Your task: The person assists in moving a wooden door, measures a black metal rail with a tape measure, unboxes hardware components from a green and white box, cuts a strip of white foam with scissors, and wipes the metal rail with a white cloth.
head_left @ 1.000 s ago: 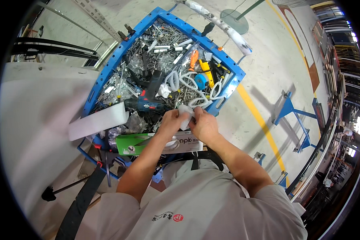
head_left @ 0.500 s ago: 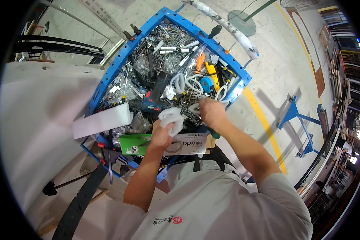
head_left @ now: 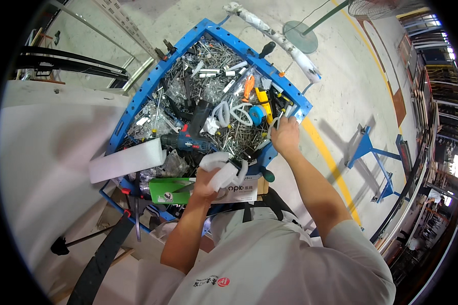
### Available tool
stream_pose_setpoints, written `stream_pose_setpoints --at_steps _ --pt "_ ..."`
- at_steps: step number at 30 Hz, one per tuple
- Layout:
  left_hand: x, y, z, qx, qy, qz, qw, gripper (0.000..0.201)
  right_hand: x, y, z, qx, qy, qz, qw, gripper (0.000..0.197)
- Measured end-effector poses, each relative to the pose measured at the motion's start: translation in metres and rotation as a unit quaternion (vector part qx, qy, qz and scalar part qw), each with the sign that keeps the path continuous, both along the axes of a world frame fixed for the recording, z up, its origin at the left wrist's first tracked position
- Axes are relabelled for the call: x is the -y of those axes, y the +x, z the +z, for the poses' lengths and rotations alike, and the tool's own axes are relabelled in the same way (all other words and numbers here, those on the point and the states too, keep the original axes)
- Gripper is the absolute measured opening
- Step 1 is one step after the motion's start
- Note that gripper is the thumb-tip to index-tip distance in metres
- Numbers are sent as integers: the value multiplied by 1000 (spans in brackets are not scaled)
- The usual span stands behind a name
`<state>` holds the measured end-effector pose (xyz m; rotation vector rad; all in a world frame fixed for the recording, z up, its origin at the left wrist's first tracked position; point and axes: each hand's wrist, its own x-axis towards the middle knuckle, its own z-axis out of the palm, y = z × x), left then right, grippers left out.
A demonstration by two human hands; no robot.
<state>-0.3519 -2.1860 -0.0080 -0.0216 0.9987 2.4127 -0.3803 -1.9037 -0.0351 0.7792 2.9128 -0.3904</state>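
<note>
My left hand [head_left: 204, 185] is closed round several bunched white foam loops [head_left: 227, 175], above a green and white cardboard box [head_left: 170, 191]. At the right rim of a blue metal cart [head_left: 121, 118], my right hand [head_left: 286, 137] has its fingers curled on a thin white foam loop [head_left: 271, 129], partly hidden by the hand. Other white loops [head_left: 240, 115] lie on the heap of screws and small hardware in the cart. Beside them are a blue tape roll [head_left: 257, 115], a yellow tool [head_left: 264, 103], an orange-handled tool [head_left: 249, 87] and a cordless drill [head_left: 189, 141].
A white foam block [head_left: 124, 161] lies across the cart's near-left edge. A wrapped bar [head_left: 277, 38] runs along the far-right side. Beyond stand a fan base [head_left: 300, 36] and a blue metal stand [head_left: 364, 147]. A large pale panel [head_left: 46, 132] is at left.
My right hand has moved right, from over the hardware to the cart's right rim. My left hand has dropped slightly, and its foam loops have turned and spread. The view has shifted a little.
</note>
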Motion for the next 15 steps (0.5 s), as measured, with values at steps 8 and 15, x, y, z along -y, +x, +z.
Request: stream_pose_setpoints --at_steps 8,15 --pt "25 5 -3 39 -133 -2 990 11 21 -6 -5 -67 71 -42 994 37" --pt "48 0 30 157 -143 -44 976 37 -2 11 -20 -68 51 53 995 18"
